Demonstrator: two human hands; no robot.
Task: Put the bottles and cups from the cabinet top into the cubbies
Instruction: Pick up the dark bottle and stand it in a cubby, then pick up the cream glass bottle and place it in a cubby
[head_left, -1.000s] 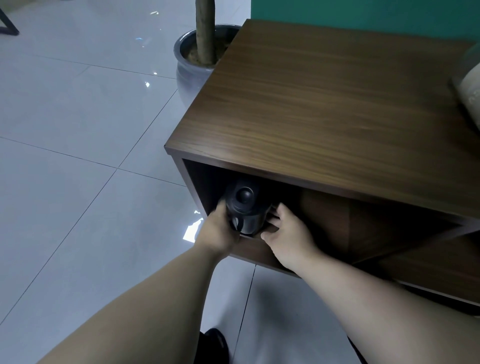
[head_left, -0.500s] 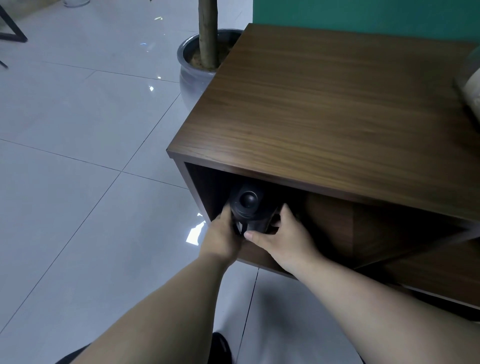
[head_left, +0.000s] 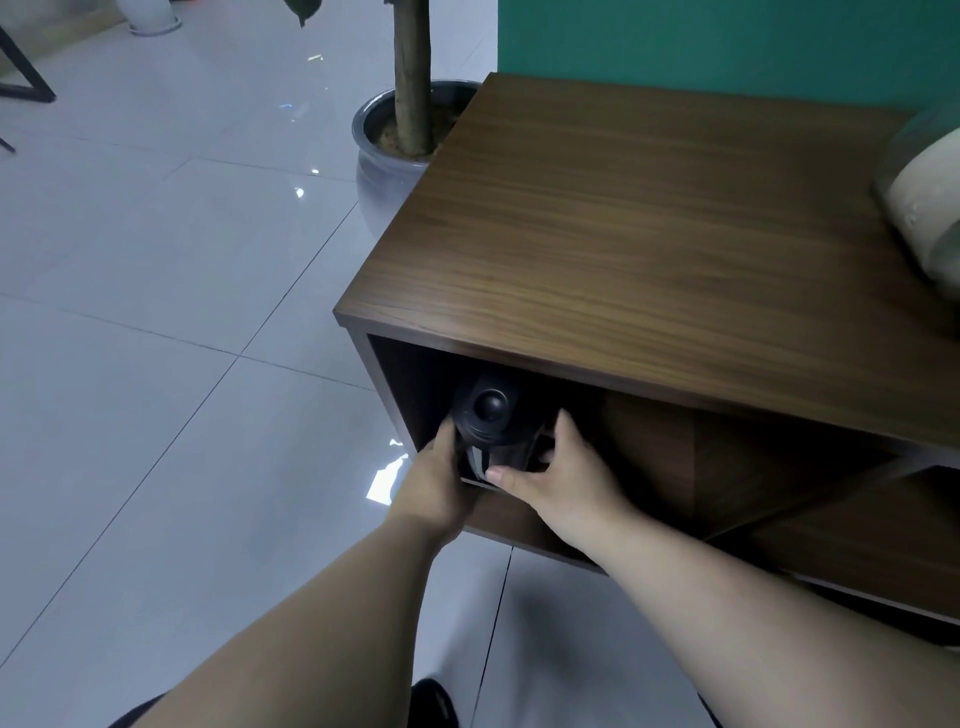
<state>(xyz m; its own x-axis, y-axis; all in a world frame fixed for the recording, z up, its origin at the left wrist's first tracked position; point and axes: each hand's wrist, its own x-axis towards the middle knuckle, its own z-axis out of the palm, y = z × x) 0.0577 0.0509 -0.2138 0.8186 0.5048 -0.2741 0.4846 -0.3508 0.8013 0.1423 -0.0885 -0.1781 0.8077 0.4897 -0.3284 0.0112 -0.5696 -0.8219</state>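
Bare forearms (head_left: 322, 623), sleeveless to the frame's edge.

Dark bottle (head_left: 485, 423) upright at the front edge of the leftmost cubby (head_left: 405, 395) in the wooden cabinet (head_left: 649, 249). Clasped from both sides: left hand (head_left: 434, 486) against its left wall, right hand (head_left: 563, 480) against its right, thumb across the front. Pale vessel (head_left: 924, 208) at the cabinet top's right edge. Potted plant (head_left: 402, 135) just beside the cabinet's far left corner, on tiled floor (head_left: 156, 364).

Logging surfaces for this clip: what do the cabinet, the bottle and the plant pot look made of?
Cabinet: wood or wood-look laminate, matte brown, visible grain lines. Bottle: dark, smooth, probably plastic or coated metal; too shadowed to say. Plant pot: glazed grey ceramic, judging by its soft sheen.
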